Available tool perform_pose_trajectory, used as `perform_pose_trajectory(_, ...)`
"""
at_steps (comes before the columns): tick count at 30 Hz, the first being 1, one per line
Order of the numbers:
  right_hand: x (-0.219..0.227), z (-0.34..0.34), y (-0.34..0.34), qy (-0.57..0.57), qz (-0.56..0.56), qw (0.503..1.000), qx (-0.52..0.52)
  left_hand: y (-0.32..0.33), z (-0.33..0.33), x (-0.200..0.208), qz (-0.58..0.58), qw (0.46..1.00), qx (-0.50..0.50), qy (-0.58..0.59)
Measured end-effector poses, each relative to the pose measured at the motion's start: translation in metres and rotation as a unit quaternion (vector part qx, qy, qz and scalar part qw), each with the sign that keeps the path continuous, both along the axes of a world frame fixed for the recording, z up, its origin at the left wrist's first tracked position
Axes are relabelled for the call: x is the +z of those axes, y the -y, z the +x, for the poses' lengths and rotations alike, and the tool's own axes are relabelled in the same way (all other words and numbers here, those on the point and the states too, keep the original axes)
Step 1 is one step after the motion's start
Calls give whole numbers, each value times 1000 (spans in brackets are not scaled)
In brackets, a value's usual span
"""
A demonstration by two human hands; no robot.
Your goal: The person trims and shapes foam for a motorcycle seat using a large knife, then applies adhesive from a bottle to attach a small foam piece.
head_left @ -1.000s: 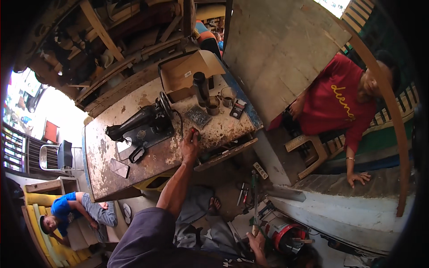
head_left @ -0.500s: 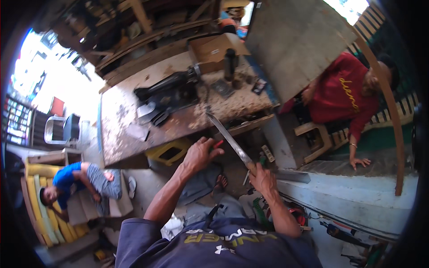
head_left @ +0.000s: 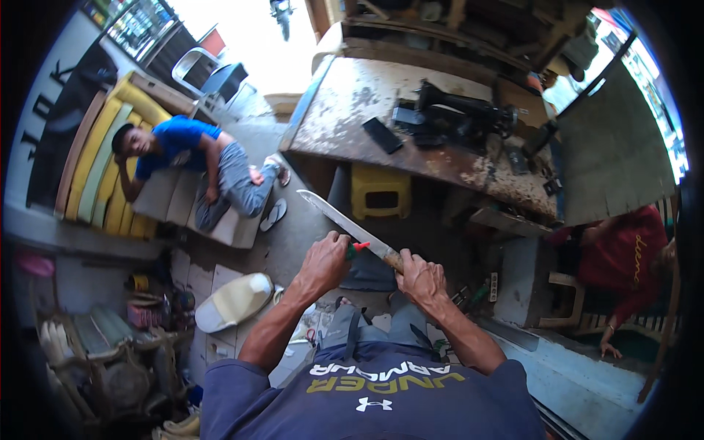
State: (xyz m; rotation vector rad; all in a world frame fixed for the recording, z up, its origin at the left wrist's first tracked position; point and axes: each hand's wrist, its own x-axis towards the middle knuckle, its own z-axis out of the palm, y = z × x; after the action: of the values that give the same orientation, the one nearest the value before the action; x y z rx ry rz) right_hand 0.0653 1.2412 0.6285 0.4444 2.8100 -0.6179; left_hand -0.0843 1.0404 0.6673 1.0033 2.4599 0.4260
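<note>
My right hand is closed around the brown handle of a long-bladed knife. Its blade slants up and to the left, passing just beyond the fingers of my left hand. That left hand is curled round a small green object with a red tip, which pokes out toward the blade. Most of this object is hidden in the fingers, so its kind cannot be made out. Both hands are held in front of my body, above the floor.
A worn workbench carries a black sewing machine and a phone. A yellow stool stands beneath its edge. On the left, a person in blue reclines on cushions; at right sits a person in red.
My view has swung left, so the bench now appears farther right. The knife's blade now slants more to the left, and my hands are closer together; both keep their hold.
</note>
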Motion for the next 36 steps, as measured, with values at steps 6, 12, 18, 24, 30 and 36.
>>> perform_pose_trajectory(6,7,-23,115,-8,23,996,84,134,17,5,37,994,92,-45)
perform_pose_trajectory(12,35,-51,205,-11,40,981,191,247,34,19,55,976,196,-80)
perform_pose_trajectory(18,38,-89,304,-1,42,949,313,354,61,15,39,945,311,-92)
perform_pose_trajectory(24,7,-120,416,-2,-4,903,430,457,94,-13,18,894,440,-82)
perform_pose_trajectory(30,-38,-157,544,20,-57,864,500,575,117,-53,15,781,613,-119)
perform_pose_trajectory(36,-45,-186,678,76,-86,842,528,703,188,-120,95,492,851,-160)
